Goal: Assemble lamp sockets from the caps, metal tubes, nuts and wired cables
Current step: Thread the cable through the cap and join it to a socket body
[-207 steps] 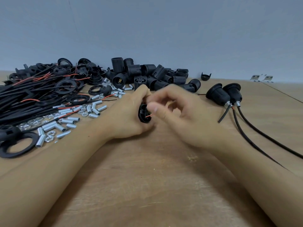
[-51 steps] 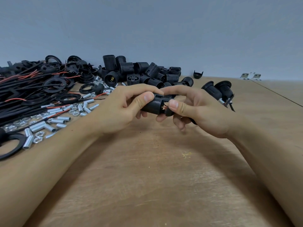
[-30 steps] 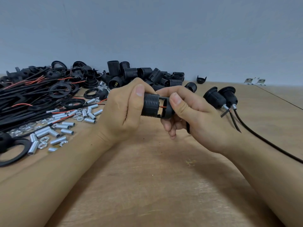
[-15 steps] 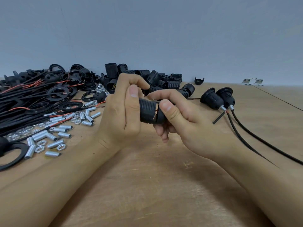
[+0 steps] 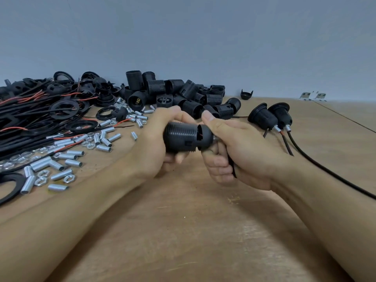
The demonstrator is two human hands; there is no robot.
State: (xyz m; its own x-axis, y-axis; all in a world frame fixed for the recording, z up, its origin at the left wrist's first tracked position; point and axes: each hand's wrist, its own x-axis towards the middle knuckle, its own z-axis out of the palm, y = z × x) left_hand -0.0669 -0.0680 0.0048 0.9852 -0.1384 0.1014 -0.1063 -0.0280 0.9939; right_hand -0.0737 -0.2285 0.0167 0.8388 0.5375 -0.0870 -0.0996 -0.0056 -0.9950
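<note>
Two hands meet above the middle of the wooden table (image 5: pixel 203 231), closing a lamp socket: the left hand (image 5: pixel 154 147) curls its fingers round the ribbed socket body (image 5: pixel 180 137), while the right hand (image 5: pixel 240 153) pinches the smooth cap (image 5: pixel 205 137) between thumb and fingers and traps the black cable (image 5: pixel 232 165) against its palm. A narrow gap remains at the seam, where a red wire (image 5: pixel 201 135) shows. That wire appears to be the main risk: pressed or twisted home now, the cap could nip it and damage its insulation. A cap started askew could also bind or fail to seat, and turning it against the trapped cable could likely twist the leads inside. Far left lie spare metal tubes (image 5: pixel 61 159) and nuts (image 5: pixel 41 180) beside wired cables (image 5: pixel 22 127); loose socket bodies (image 5: pixel 183 94) are heaped beyond the hands, and two finished sockets (image 5: pixel 270 117) rest at far right.
</note>
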